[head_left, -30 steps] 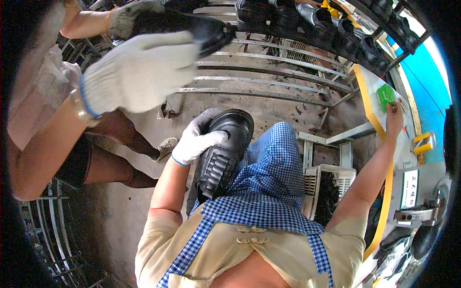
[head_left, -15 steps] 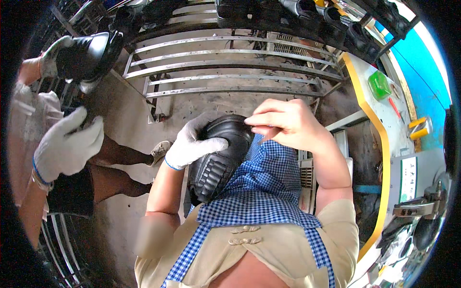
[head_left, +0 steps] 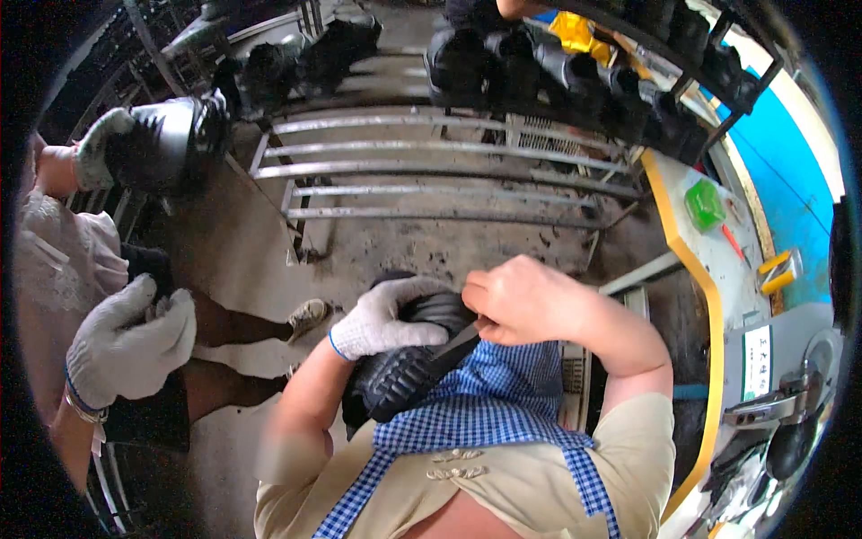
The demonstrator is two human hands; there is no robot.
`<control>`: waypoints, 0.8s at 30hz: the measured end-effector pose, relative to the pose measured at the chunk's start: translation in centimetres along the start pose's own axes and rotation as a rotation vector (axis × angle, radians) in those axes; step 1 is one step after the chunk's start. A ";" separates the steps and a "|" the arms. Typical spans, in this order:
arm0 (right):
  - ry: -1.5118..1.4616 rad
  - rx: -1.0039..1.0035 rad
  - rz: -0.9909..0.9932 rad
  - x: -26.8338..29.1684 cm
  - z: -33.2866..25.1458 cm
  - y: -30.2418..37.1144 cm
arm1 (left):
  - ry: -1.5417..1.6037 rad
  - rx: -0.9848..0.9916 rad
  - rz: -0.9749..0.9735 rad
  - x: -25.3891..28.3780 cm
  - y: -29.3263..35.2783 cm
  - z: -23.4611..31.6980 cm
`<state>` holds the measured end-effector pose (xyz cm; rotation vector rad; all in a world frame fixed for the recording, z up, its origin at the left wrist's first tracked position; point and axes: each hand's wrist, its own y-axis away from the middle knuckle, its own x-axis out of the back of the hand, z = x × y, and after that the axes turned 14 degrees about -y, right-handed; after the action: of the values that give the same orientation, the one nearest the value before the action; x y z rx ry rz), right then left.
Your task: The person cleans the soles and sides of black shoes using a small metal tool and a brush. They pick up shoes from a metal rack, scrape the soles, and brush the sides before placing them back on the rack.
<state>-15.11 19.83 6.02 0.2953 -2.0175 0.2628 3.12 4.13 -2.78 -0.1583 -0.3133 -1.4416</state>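
1. Left hand, gloved, clamps thumb and fingers over the black shoe, right there against the checked apron!
2. Bare right hand: fingers bunched tight around a thin grey blade, angled over the shoe.
3. Green container sits rightward, on the table.

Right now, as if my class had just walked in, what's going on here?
A seated person holds a black shoe at the lap with the gloved left hand. The bare right hand pinches a thin blade-like tool against or very near the shoe's side; actual contact is hard to tell. To the left, a co-worker holds another dark shoe. A green container sits on the bench at right.
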 end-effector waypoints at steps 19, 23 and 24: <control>-0.919 -0.154 0.894 -17.0 2.3 2.4 | 1.115 -0.318 0.639 4.2 -1.4 1.3; -1.287 0.036 1.222 -14.7 2.1 2.8 | 0.989 -0.546 0.766 6.7 0.3 2.0; -1.157 0.175 1.181 -12.8 2.0 3.1 | 0.954 -0.671 0.698 8.3 0.9 1.6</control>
<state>-12.19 23.37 -6.49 -0.9112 -3.0935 1.2089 4.68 -3.12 1.30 -0.0874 0.9372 -0.7413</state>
